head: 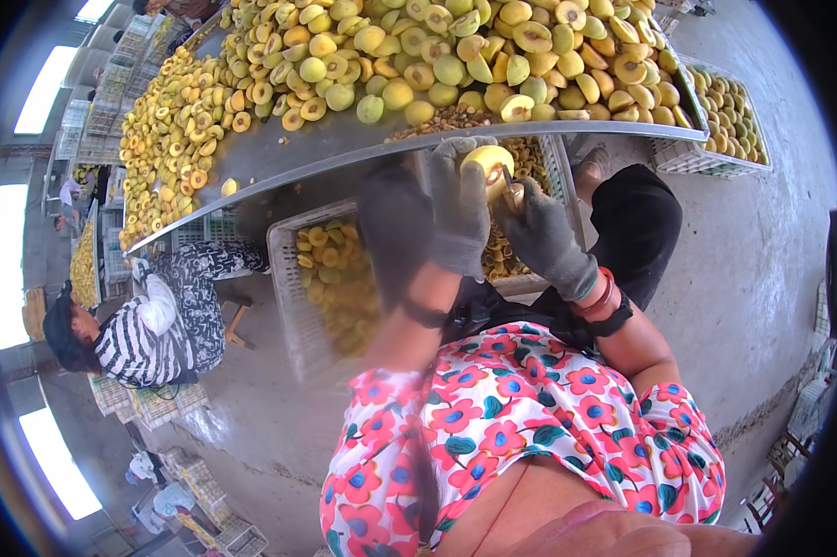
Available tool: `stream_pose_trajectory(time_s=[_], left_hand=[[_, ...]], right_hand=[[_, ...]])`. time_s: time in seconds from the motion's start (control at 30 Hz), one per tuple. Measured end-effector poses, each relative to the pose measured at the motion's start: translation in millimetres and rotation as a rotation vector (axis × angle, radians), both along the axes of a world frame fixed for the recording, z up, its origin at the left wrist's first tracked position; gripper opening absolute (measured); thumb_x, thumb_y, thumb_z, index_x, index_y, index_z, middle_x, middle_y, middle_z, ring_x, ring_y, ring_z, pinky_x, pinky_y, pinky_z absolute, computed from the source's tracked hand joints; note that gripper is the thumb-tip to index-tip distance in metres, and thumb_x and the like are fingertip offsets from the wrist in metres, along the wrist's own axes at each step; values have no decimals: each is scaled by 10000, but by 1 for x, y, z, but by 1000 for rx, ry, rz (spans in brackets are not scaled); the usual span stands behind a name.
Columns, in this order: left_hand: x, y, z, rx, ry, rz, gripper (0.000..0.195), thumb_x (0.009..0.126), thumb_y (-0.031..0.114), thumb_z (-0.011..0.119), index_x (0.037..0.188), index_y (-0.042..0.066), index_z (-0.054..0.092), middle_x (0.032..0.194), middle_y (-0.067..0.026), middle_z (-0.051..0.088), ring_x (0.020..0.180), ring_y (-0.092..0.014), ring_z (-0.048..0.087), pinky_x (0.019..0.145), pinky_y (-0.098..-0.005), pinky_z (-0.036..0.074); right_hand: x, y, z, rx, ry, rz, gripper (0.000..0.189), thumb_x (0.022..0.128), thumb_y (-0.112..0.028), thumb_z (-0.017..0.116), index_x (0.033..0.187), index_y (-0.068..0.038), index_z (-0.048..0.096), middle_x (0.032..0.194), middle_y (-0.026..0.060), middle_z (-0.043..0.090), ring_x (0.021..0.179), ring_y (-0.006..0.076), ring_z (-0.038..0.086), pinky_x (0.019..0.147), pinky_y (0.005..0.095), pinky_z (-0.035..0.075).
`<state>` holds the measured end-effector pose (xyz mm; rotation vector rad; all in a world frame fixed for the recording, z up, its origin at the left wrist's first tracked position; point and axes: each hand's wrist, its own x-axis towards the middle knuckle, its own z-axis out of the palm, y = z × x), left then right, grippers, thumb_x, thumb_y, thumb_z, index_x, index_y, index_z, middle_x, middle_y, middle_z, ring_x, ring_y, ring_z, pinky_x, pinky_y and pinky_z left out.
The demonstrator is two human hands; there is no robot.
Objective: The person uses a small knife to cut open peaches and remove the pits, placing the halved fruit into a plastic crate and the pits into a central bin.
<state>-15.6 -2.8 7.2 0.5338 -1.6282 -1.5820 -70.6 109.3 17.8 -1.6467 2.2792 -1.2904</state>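
My left hand (458,202), in a grey knit glove, holds a yellow stone fruit half (486,166), seemingly a peach or apricot, with its cut face towards my right hand. In my gloved right hand (540,233) is a small pitting knife (509,186); its thin dark blade touches the brown pit hollow of the fruit. Both hands are just below the front edge of a metal table (307,157) heaped with cut fruit (390,63). Under them stands a crate (556,167) of small brown-yellow pieces, partly hidden by my arms.
Beside my left leg is a white plastic crate (286,278) of fruit halves. Another crate (697,157) with whole-looking fruit stands at right. Pit scraps (453,120) lie along the table edge. At left a person (147,320) in a striped top sits near a wooden stool (237,324).
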Motion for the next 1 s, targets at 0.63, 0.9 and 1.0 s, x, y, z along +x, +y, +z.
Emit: stream_pose_trajectory(time_s=[0.63,0.9,1.0], left_hand=[[-2,-4,0,-735,57,100,368,921,322,400,1050,-13,484,1028,-173,515,919,-287,527,828,-376,426],[6,-1,-6,-626,52,44,438,923,401,405,1071,-6,465,1034,-165,523,902,-261,532,799,-360,445],[8,-1,-5,-701,10,51,239,744,82,569,970,29,512,1015,-134,520,935,-267,529,813,-357,457]], right_hand=[[-1,-9,-5,-89,-202,16,242,787,-39,544,1017,17,496,769,132,611,718,179,593,615,320,456],[4,-3,14,-147,-235,120,253,750,-40,559,989,11,495,708,244,562,726,420,578,569,395,449],[-2,5,12,-55,-350,264,298,741,-112,528,1003,29,507,830,191,555,838,347,547,686,367,431]])
